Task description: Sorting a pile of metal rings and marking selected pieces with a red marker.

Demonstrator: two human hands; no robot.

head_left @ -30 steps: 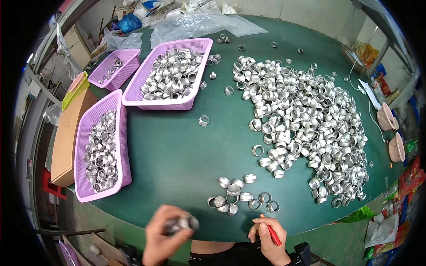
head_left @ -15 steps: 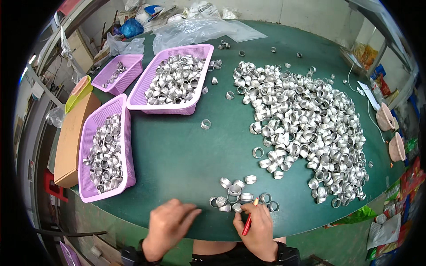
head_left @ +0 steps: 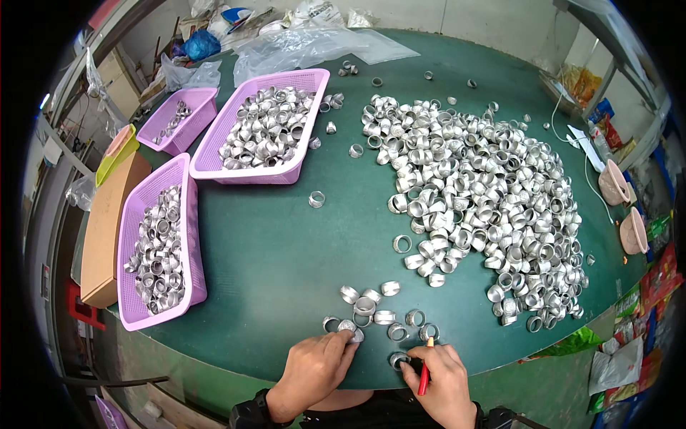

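Note:
Close to the table's near edge lies a small group of silver metal rings [head_left: 364, 306], some upright, some on their sides. My left hand [head_left: 312, 372] has its fingertips pinched on a silver ring [head_left: 346, 326] at the left side of this group. My right hand [head_left: 443, 379] grips a slim red pen-like tool [head_left: 424, 377] with a tan tip, held slanting between the fingers. The thumb and forefinger of that hand also touch another ring [head_left: 397, 361] at the near edge; part of it is hidden by the fingers.
A large heap of rings [head_left: 486, 193] covers the right of the green table [head_left: 271, 257]. At left stand three purple baskets holding rings: a near one [head_left: 199, 279], a large one [head_left: 286, 175] and a small one [head_left: 193, 129]. A cardboard box [head_left: 107, 236] lies beside them.
My left hand has moved right and come onto a ring in the small group. My right hand has shifted right and nearer, with a ring at its fingertips. The whole view has shifted slightly.

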